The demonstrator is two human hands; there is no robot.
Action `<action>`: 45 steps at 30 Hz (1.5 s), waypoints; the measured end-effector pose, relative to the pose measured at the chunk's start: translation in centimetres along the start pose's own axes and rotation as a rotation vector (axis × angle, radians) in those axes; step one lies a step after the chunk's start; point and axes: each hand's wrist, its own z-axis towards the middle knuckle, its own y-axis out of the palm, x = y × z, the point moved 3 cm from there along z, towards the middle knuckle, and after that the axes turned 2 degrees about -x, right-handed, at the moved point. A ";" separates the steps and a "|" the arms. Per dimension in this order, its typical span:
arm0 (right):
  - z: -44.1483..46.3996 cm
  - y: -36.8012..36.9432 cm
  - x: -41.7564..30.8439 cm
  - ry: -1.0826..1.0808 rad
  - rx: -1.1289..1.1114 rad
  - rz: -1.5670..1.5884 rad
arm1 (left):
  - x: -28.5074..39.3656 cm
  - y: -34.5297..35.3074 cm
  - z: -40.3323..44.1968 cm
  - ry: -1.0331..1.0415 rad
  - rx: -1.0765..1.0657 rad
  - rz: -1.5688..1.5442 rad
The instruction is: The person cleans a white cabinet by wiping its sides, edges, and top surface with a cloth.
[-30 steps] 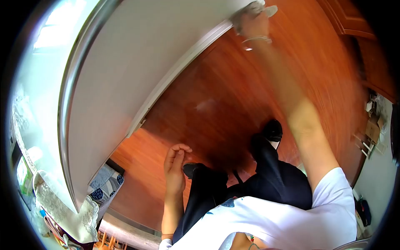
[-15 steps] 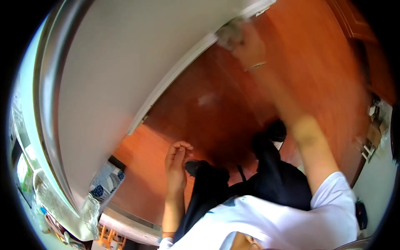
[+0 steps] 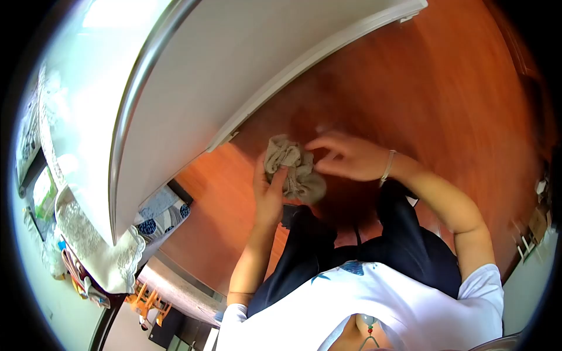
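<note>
A crumpled grey-beige cloth (image 3: 295,169) is bunched up in front of my body, above the floor. My left hand (image 3: 268,196) grips its left side, the thumb pressed over the folds. Just to the right of the cloth is my right hand (image 3: 356,158), its fingers apart and blurred a little by motion. The index fingertip is close to the cloth's edge; I cannot tell whether it touches. Beside both hands rises a large pale grey panel (image 3: 199,82) with a shiny silver edge and a white lower rim.
Reddish-brown wooden floor (image 3: 433,88) spreads under my legs. On the left hang a lace-edged cloth (image 3: 96,245) and a patterned blue-and-white fabric item (image 3: 164,213). An orange wooden chair (image 3: 146,301) stands at lower left. Brown cabinetry (image 3: 515,41) is at upper right.
My right hand has come back from the panel's far lower rim toward my body. The cloth it carried is now in my left hand, which has risen and closed on it. The view has shifted.
</note>
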 end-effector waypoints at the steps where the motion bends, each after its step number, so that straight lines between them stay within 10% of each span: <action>1: -0.8 -0.9 2.4 -0.036 0.175 -0.245 | 0.0 -0.5 -0.2 0.007 0.012 0.003; 6: -5.1 -3.2 6.8 0.213 0.491 0.222 | 4.7 1.3 0.0 0.892 0.175 1.233; 13: -4.2 0.3 5.7 0.243 0.299 0.297 | 2.0 3.8 9.7 1.052 0.139 1.661; 20: -7.8 -1.8 7.6 0.258 0.408 0.184 | 0.2 -12.3 3.6 0.741 0.527 1.769; 34: -6.7 -0.4 4.3 0.194 0.330 0.092 | 2.2 9.9 13.0 0.867 0.045 1.488; 45: -8.8 -1.6 9.1 0.328 0.401 0.202 | -2.1 -10.0 3.4 0.602 0.542 1.607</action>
